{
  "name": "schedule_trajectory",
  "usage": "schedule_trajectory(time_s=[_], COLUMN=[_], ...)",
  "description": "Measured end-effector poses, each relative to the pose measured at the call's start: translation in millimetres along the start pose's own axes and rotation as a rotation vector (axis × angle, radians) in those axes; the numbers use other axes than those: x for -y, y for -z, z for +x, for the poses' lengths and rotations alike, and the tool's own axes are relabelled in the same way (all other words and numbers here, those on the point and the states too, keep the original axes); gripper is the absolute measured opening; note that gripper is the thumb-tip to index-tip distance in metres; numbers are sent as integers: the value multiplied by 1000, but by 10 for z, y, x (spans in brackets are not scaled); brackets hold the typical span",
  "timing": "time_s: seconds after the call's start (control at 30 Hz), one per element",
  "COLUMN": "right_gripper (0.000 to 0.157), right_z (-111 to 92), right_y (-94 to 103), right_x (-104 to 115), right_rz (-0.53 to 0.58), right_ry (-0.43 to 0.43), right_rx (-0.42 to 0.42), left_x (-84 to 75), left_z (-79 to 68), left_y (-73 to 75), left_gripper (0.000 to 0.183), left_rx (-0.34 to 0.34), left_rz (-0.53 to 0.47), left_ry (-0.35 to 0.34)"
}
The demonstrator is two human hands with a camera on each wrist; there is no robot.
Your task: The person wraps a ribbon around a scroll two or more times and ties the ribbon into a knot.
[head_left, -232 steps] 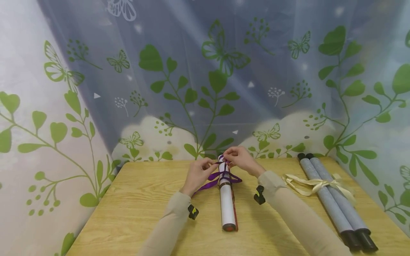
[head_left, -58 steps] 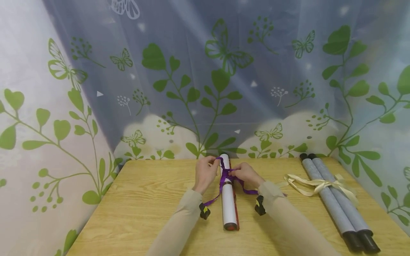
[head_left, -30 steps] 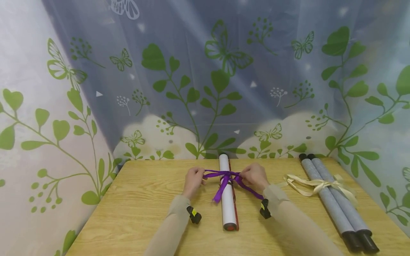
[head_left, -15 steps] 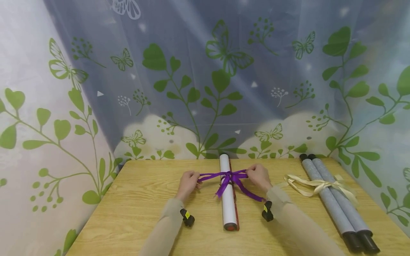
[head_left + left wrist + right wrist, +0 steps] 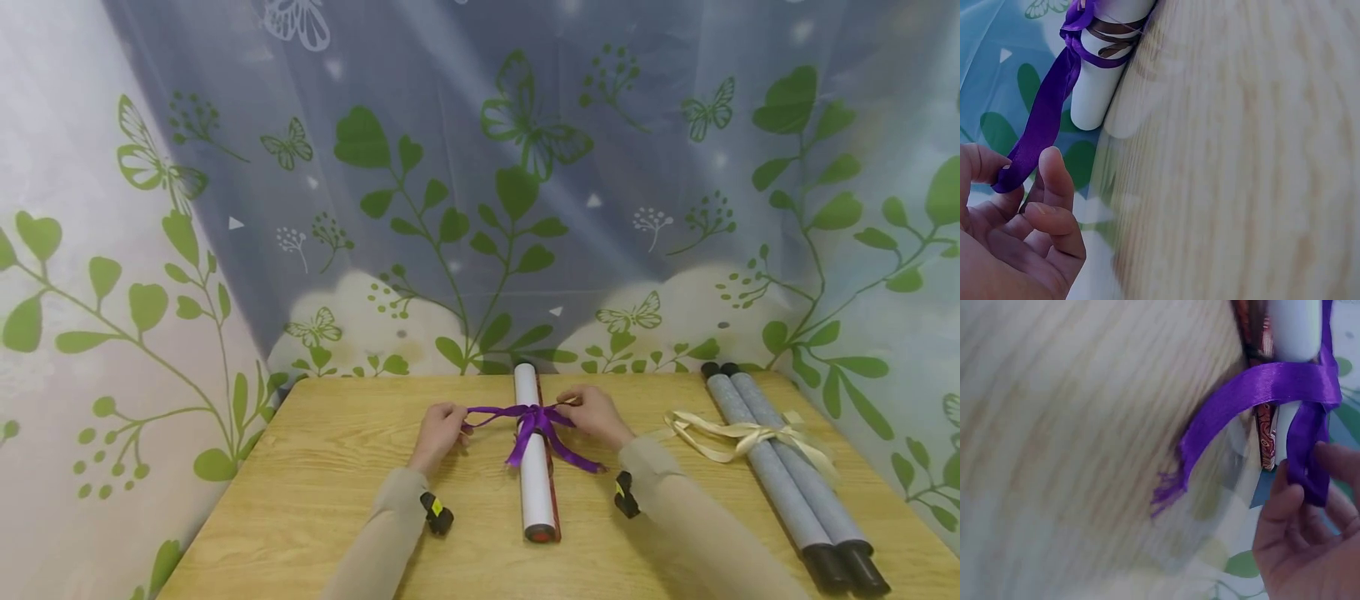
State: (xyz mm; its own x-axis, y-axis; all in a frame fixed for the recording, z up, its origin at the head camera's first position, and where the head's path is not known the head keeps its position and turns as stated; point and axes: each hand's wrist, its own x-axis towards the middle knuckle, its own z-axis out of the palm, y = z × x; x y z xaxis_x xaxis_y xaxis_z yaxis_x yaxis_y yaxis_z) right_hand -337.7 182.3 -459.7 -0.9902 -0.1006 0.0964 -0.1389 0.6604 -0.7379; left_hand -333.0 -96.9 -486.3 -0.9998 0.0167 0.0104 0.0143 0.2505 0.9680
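Note:
A white scroll-like roll (image 5: 536,487) with a dark end cap lies lengthwise on the table. Purple ribbon (image 5: 533,417) goes round it and is knotted on top in a bow, its two tails hanging toward the near side. On the left, my left hand (image 5: 438,433) pinches one bow loop (image 5: 1038,128) between thumb and forefinger, its other fingers loosely bent. My right hand (image 5: 597,414) pinches the opposite loop (image 5: 1309,444) with thumb and fingertips. One frayed tail (image 5: 1204,440) curves over the table in the right wrist view. A red patterned strip (image 5: 1266,434) runs along the roll's right side.
Two grey rolls (image 5: 787,467) with black ends lie side by side at the right, tied with a cream ribbon (image 5: 750,433). The wooden table (image 5: 330,500) ends at a curtain (image 5: 420,208) printed with green leaves and butterflies.
Earlier my hands worked close together over the roll with the ribbon. They have since moved apart, drawing out two loops, and the knot now looks tighter. My right hand has shifted slightly inward.

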Motion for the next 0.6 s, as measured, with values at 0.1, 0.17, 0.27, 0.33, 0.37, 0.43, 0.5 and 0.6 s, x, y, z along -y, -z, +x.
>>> schedule_trajectory(time_s=[0.1, 0.17, 0.27, 0.33, 0.37, 0.43, 0.5, 0.6], right_gripper=[18, 21, 22, 24, 25, 28, 30, 31], right_z=[-8, -12, -17, -21, -25, -32, -41, -51], right_y=[2, 13, 44, 64, 74, 83, 83, 70], right_x=[38, 47, 32, 9, 3, -12, -25, -40], right_rz=[-119, -159, -189, -185, -179, -164, -153, -158], right_ry=[26, -12, -100, -141, -162, -187, -202, -209], right_rx=[-33, -49, -82, -95, -98, -98, -102, -127], left_x=[-11, -13, -13, -9, -5, 3, 21, 39], left_z=[-5, -7, -13, -18, -19, -19, -16, -15], left_y=[12, 28, 51, 67, 74, 86, 96, 110], left_gripper=[32, 31, 29, 28, 28, 29, 29, 29], left_rx=[4, 1, -9, -12, -11, -5, 7, 30], left_rz=[5, 9, 19, 31, 38, 41, 53, 51], left_ry=[2, 0, -8, -7, -4, 10, 12, 24])
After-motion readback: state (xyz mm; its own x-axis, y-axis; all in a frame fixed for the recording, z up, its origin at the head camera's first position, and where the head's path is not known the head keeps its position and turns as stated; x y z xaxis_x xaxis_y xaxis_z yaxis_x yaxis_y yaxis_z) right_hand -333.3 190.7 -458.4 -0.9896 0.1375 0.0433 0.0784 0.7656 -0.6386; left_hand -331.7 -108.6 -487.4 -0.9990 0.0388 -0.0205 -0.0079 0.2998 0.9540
